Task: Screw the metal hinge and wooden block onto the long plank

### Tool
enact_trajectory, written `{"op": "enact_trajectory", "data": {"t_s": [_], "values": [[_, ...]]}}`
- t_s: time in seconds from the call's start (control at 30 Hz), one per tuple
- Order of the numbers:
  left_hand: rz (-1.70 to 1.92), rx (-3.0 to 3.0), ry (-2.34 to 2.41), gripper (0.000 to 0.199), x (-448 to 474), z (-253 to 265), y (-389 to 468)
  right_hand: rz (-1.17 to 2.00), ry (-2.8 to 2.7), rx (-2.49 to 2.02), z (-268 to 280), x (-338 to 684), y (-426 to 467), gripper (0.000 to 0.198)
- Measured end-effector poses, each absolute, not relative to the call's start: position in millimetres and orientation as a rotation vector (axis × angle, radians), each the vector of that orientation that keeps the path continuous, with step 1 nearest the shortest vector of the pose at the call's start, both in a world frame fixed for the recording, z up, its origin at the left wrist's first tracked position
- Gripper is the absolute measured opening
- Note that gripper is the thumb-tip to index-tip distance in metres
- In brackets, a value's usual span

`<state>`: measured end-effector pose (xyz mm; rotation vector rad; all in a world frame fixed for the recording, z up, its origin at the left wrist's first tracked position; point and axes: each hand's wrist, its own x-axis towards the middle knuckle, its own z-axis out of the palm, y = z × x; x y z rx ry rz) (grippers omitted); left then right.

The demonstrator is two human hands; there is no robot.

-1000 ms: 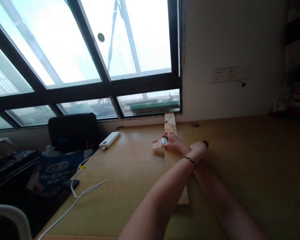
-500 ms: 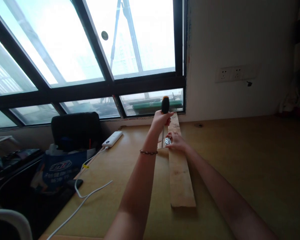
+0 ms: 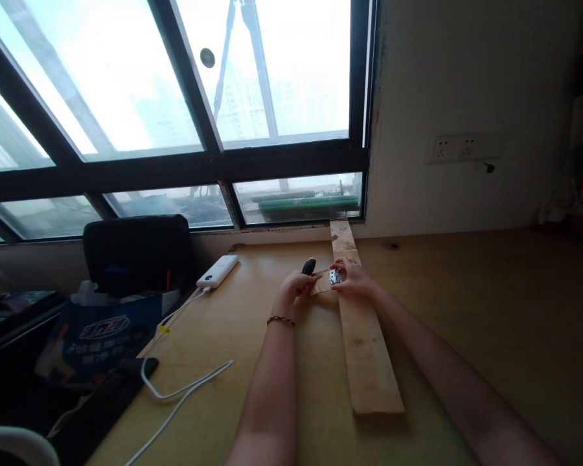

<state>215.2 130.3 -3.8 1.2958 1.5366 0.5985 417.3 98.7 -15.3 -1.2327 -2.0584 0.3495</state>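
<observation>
My left hand (image 3: 296,285) is closed around a screwdriver (image 3: 309,266) with a black handle and an orange end. Its fingers also meet the left edge of a small thin piece of wood (image 3: 323,283), and the shaft is hidden. Fingers of my right hand (image 3: 354,278) grip a small shiny metal fitting (image 3: 335,276) at the right end of that piece. Beneath my right hand runs a long wooden plank (image 3: 369,349), lying flat and pointing towards the window.
On the table (image 3: 272,259) to the left lies a white power bank (image 3: 217,270) with a white cable (image 3: 189,388). A black chair (image 3: 136,249) and a blue bag (image 3: 107,336) stand beyond the left edge. Wall sockets (image 3: 454,148) are at back right.
My left hand has come down with the screwdriver, from upright above the metal fitting to tilted beside the small wood piece, which it now touches. My right hand keeps its grip. The view has shifted slightly.
</observation>
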Motion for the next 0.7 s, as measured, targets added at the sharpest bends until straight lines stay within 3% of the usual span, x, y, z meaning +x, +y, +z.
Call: {"op": "enact_trajectory", "data": {"t_s": [0.7], "values": [[0.696,1.121,1.407,0.021,215,-6,138,0.265,-2.118,-1.324,-13,412,96,0.068]]}}
